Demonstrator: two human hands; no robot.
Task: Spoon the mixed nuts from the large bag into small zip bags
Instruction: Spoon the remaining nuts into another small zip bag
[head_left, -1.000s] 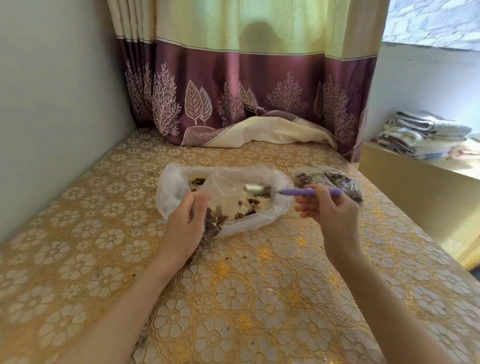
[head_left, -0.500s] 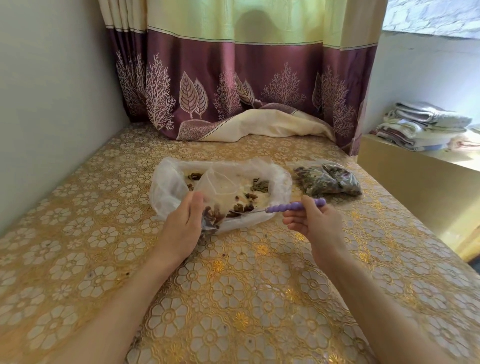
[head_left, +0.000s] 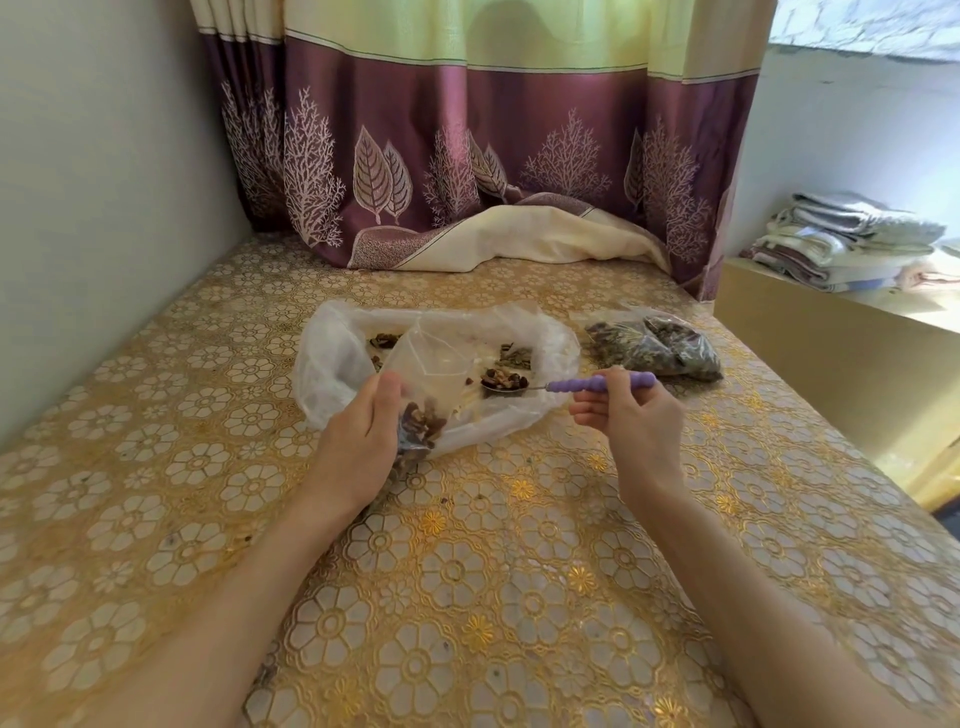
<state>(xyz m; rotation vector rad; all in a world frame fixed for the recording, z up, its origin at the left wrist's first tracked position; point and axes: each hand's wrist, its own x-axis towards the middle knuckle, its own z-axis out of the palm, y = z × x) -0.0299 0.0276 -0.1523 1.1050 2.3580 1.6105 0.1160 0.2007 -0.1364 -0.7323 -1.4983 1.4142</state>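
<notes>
Mid-frame, our left hand (head_left: 363, 436) grips the small zip bag (head_left: 423, 384) upright, mouth open to receive. Our right hand (head_left: 636, 415) pinches the spoon (head_left: 571, 385), loaded level over the large bag (head_left: 332, 364) so spills fall back in.

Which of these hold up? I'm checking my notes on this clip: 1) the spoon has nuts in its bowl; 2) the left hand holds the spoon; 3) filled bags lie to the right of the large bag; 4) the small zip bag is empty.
1) True: the spoon carries nuts over the large bag.
2) False: the right hand grips its purple handle; the left hand holds the small zip bag.
3) True: filled bags lie there on the table.
4) False: nuts already sit in its bottom.
</notes>
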